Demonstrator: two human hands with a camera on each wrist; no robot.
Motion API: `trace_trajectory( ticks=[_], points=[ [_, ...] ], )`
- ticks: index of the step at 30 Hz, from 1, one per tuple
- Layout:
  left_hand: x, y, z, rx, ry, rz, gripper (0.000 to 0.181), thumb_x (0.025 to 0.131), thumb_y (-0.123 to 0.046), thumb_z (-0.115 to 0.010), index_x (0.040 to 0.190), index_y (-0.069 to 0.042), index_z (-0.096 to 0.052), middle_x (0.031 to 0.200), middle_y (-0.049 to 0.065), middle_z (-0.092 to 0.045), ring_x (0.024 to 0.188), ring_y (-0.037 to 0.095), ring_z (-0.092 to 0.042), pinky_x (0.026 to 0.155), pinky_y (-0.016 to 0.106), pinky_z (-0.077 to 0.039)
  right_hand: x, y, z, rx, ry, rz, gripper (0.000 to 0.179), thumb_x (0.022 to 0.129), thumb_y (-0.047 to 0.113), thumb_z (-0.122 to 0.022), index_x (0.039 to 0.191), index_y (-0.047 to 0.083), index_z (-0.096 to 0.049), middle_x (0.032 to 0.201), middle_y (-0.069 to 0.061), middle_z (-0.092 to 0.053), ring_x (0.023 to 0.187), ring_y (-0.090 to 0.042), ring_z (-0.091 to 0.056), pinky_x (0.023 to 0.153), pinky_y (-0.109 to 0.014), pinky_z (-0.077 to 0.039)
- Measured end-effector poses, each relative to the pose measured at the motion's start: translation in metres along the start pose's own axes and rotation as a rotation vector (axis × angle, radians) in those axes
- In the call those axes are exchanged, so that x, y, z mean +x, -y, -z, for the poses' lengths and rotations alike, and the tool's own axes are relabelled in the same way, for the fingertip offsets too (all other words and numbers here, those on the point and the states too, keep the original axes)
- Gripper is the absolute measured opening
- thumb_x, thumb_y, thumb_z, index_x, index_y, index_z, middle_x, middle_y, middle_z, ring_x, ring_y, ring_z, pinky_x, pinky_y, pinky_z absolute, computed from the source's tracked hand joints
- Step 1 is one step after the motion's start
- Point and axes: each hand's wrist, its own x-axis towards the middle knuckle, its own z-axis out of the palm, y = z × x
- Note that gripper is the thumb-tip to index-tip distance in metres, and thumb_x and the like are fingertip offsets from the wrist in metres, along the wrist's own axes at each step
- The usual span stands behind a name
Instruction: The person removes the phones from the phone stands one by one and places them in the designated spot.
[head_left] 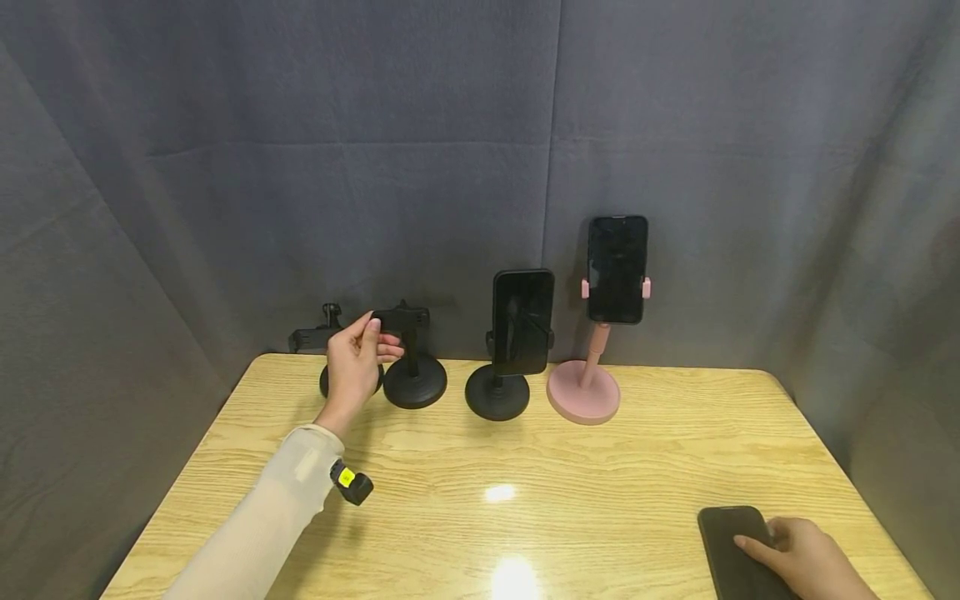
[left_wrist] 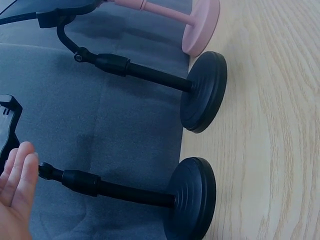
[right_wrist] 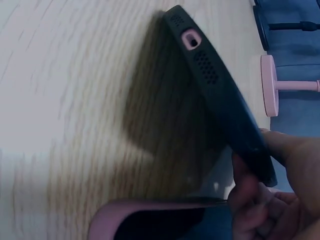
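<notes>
My left hand (head_left: 354,357) pinches the left end of the holder on a black phone stand (head_left: 415,385) at the back of the table. In the left wrist view its fingers lie by the holder's edge, and the stand's pole and round base (left_wrist: 192,200) show to the right. At the front right, my right hand (head_left: 812,557) grips a dark phone (head_left: 731,542), thumb on its face. The right wrist view shows this phone (right_wrist: 220,95) tilted above the wood, its bottom edge with a pink-rimmed port towards the camera.
Another black stand (head_left: 315,337) is partly behind the left hand. Further right, a black stand (head_left: 497,394) bears a phone (head_left: 523,321), and a pink stand (head_left: 583,393) bears another phone (head_left: 617,267). A pink-edged phone (right_wrist: 115,212) lies low in the right wrist view. Grey curtains (head_left: 450,167) enclose the table.
</notes>
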Motion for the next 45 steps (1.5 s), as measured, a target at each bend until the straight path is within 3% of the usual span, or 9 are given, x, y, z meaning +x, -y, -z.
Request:
trace_trajectory(
  ticks=[2,3,6,9,18,25,36,45],
  points=[
    [0.0,0.0001,0.0003,-0.004,0.001,0.0,0.044,0.108,-0.016,-0.047,0.142,0.012,-0.048,0.092,0.042,-0.067,0.059,-0.004,-0.068,0.064,0.017,-0.06,0.0003,0.0,0.0,-0.011,-0.002,-0.01,0.068,0.093,0.054,-0.066,0.101,-0.013,-0.065,0.093,-0.02,-0.071,0.082,-0.025,-0.066,0.07,-0.042,-0.056],
    [-0.0001,0.0001,0.0003,-0.005,0.002,0.001,0.044,0.108,-0.016,-0.047,0.142,0.011,-0.048,0.092,0.043,-0.067,0.059,-0.004,-0.068,0.064,0.017,-0.06,0.0002,0.0005,-0.0006,-0.014,-0.009,-0.012,0.064,0.093,0.054,-0.066,0.092,-0.01,-0.064,0.085,-0.015,-0.069,0.076,-0.022,-0.062,0.067,-0.038,-0.054],
    [-0.0002,0.0005,0.001,-0.006,0.002,0.005,0.044,0.108,-0.016,-0.046,0.142,0.011,-0.048,0.094,0.044,-0.066,0.059,-0.005,-0.068,0.064,0.018,-0.06,0.001,-0.0002,-0.0036,-0.015,-0.03,-0.03,0.055,0.092,0.057,-0.066,0.072,0.006,-0.055,0.065,0.003,-0.049,0.062,-0.012,-0.044,0.057,-0.028,-0.04],
    [-0.0001,0.0009,0.0015,-0.003,0.002,0.012,0.044,0.108,-0.017,-0.046,0.143,0.011,-0.048,0.094,0.045,-0.066,0.059,-0.005,-0.068,0.065,0.018,-0.06,0.0005,0.0005,-0.0047,-0.027,-0.044,-0.04,0.054,0.09,0.059,-0.066,0.065,0.015,-0.047,0.059,0.006,-0.033,0.056,-0.01,-0.034,0.054,-0.026,-0.031],
    [-0.0001,0.0013,0.0024,0.004,0.008,0.023,0.045,0.108,-0.018,-0.047,0.144,0.01,-0.047,0.096,0.044,-0.066,0.06,-0.004,-0.069,0.067,0.023,-0.062,-0.0031,0.0034,-0.0019,-0.08,-0.034,-0.045,0.058,0.088,0.064,-0.065,0.062,0.017,-0.044,0.058,0.008,-0.031,0.056,-0.01,-0.032,0.054,-0.027,-0.031],
    [0.001,0.0032,0.0024,0.0,0.001,0.008,0.043,0.108,-0.016,-0.047,0.142,0.011,-0.05,0.091,0.04,-0.068,0.06,-0.003,-0.069,0.068,0.03,-0.062,-0.0033,0.0004,-0.0021,-0.104,-0.062,-0.023,0.054,0.088,0.06,-0.068,0.065,0.016,-0.046,0.059,0.008,-0.032,0.057,-0.01,-0.034,0.053,-0.025,-0.029],
    [0.0017,0.0018,0.0011,0.007,0.02,0.006,0.046,0.108,-0.018,-0.047,0.145,0.009,-0.047,0.095,0.042,-0.068,0.061,-0.003,-0.07,0.066,0.023,-0.061,-0.0022,-0.0024,-0.0018,-0.118,-0.073,-0.037,0.06,0.084,0.067,-0.068,0.06,0.017,-0.045,0.058,0.009,-0.032,0.056,-0.009,-0.032,0.052,-0.025,-0.027],
    [0.0015,0.0017,0.0025,0.01,0.023,0.012,0.045,0.108,-0.017,-0.047,0.144,0.01,-0.048,0.095,0.041,-0.068,0.062,-0.004,-0.07,0.069,0.028,-0.062,0.0007,-0.0027,-0.0012,-0.127,-0.085,-0.054,0.061,0.079,0.071,-0.071,0.062,0.016,-0.05,0.058,0.009,-0.036,0.057,-0.01,-0.035,0.053,-0.027,-0.028]
  ],
)
